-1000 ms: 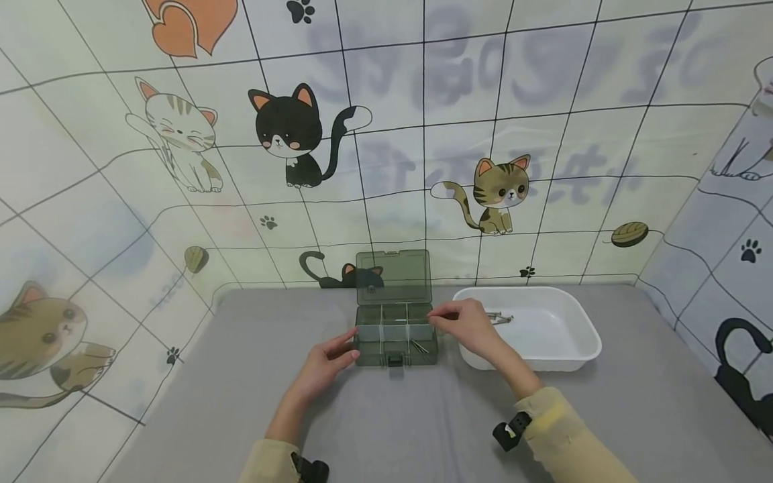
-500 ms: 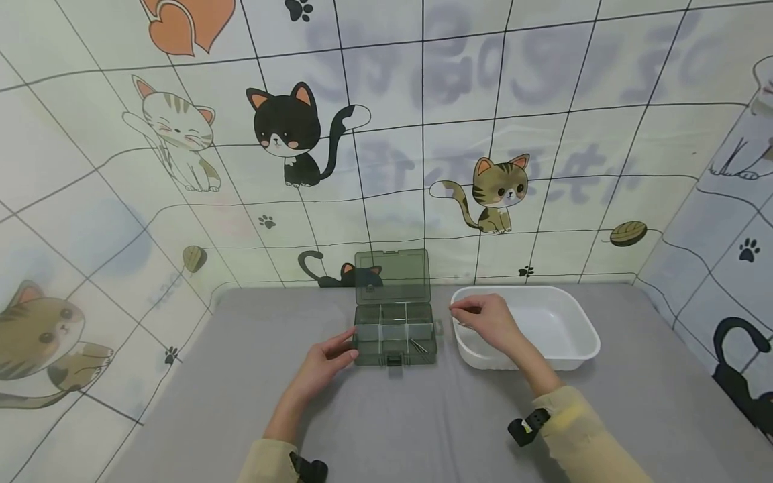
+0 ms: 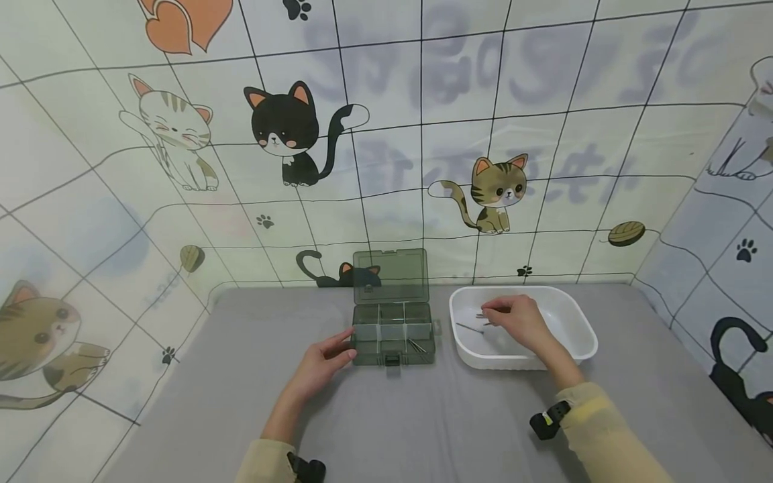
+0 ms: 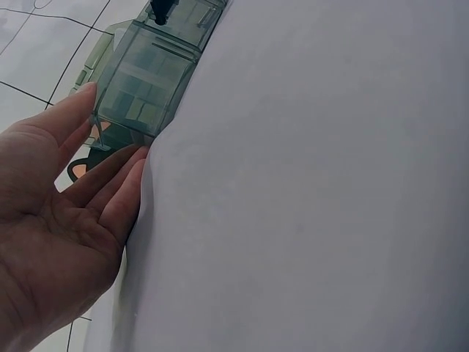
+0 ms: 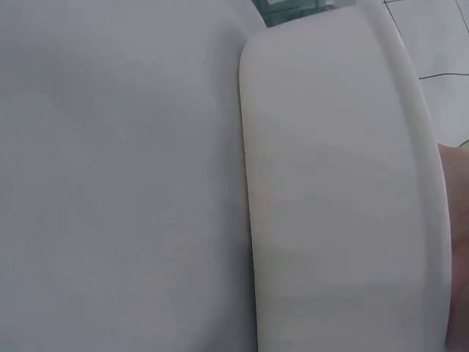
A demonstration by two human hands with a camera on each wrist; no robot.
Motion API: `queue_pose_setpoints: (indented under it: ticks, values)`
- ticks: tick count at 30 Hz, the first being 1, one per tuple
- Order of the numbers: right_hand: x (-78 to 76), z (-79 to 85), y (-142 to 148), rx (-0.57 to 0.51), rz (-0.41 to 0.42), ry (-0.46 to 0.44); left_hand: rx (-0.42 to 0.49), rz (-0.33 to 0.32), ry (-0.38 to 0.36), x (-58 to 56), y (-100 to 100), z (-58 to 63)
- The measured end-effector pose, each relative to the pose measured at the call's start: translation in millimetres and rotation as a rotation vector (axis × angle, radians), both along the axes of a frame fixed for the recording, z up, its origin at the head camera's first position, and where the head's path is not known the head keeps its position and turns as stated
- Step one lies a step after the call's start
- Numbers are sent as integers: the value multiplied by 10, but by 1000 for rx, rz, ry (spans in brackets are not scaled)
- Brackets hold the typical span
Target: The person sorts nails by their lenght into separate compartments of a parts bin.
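Note:
A translucent dark-green plastic box (image 3: 392, 332) with dividers stands with its lid (image 3: 390, 275) raised. Several thin, nail-like metal pieces (image 3: 417, 346) lie in its front right compartment. My left hand (image 3: 323, 365) touches the box's left side, its fingers mostly straight in the left wrist view. My right hand (image 3: 521, 323) is inside the white tray (image 3: 582, 342), thumb and fingertips drawn together over thin metal pieces (image 3: 470, 329). The fingers cover part of these pieces, and I cannot tell whether one is pinched. In the right wrist view the tray wall hides most of that hand.
Grey cloth (image 3: 386, 422) covers the table. A cat-printed sheet (image 3: 386, 134) hangs behind and at both sides, close behind the box lid. The tray stands just right of the box, with a narrow gap between them.
My right hand has moved right, from the box's right edge across the tray's left rim to the metal pieces in the tray. The left hand stays at the box.

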State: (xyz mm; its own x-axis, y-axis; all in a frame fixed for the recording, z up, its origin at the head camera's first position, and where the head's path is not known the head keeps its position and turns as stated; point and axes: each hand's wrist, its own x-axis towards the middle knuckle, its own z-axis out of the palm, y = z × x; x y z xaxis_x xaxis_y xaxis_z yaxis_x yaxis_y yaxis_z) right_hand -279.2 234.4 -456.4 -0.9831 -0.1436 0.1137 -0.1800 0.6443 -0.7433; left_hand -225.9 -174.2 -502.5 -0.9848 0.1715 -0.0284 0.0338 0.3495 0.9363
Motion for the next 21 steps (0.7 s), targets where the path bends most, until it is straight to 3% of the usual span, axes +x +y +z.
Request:
queue_pose_setpoints:
  ticks: [21]
  values:
    - [-260,-215,-5,172,161,-66,-9,5,-12,-9,1,4]
